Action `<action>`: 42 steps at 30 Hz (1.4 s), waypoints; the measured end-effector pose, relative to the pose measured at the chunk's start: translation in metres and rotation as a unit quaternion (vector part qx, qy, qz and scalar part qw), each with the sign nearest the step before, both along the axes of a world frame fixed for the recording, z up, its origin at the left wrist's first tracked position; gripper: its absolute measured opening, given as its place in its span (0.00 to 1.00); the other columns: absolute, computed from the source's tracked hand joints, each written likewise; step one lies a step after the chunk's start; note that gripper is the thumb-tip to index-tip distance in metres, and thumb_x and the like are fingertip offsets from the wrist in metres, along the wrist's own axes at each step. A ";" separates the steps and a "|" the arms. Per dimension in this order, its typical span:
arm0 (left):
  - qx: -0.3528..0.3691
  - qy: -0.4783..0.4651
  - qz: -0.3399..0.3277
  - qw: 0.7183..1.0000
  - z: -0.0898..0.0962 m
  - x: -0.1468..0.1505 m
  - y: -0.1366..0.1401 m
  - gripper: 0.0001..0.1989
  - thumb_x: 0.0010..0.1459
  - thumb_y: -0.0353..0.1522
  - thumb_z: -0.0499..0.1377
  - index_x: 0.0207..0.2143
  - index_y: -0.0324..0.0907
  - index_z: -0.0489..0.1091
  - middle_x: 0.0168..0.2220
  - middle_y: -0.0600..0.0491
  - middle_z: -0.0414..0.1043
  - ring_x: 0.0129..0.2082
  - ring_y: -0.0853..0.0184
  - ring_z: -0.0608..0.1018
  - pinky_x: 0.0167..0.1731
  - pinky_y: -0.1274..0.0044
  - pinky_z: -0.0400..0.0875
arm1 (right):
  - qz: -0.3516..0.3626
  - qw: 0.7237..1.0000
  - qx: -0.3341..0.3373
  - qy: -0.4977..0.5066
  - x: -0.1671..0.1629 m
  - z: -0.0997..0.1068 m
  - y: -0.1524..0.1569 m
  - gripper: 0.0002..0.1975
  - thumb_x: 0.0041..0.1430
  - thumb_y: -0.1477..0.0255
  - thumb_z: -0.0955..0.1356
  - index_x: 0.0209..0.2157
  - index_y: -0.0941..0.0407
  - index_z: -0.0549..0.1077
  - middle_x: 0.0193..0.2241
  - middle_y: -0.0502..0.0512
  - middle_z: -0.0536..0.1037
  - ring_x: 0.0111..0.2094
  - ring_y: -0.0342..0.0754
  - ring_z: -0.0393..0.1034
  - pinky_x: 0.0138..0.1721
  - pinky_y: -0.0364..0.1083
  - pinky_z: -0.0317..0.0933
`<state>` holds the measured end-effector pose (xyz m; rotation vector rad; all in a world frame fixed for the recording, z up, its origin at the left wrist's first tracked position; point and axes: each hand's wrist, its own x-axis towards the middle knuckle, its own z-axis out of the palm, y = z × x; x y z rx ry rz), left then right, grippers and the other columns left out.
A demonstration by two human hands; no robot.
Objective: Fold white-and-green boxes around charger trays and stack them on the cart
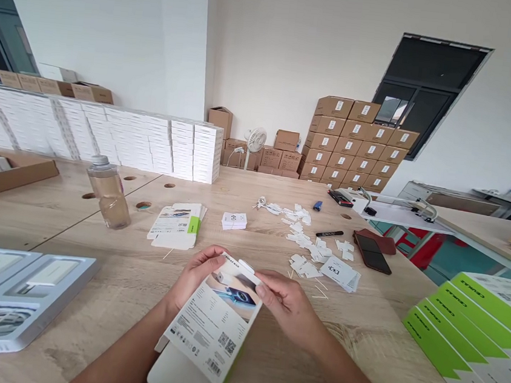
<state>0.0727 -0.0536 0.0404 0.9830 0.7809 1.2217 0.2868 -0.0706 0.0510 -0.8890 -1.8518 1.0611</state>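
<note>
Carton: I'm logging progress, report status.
Left hand, right hand: both holding carton at far end. Near flap open. Nothing seen blocking it.

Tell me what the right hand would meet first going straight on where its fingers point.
The printed box, whose upper end the right hand is touching; beyond that, probably the left hand, though depth is hard to judge.

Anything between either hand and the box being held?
Nothing visible. The left hand grips the box at its upper left edge, the right hand at its upper right corner, by the small flap. The card stack lies beyond both hands, not between.
</note>
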 end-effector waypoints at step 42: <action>0.044 0.027 0.044 0.998 0.000 -0.002 -0.003 0.10 0.53 0.36 0.63 0.34 0.40 0.67 0.25 0.58 0.67 0.24 0.73 0.69 0.24 0.82 0.62 | -0.025 0.946 -0.257 0.198 0.009 -0.023 0.017 0.21 0.58 0.55 0.65 0.43 0.55 0.76 0.40 0.58 0.78 0.41 0.53 0.71 0.39 0.48 0.63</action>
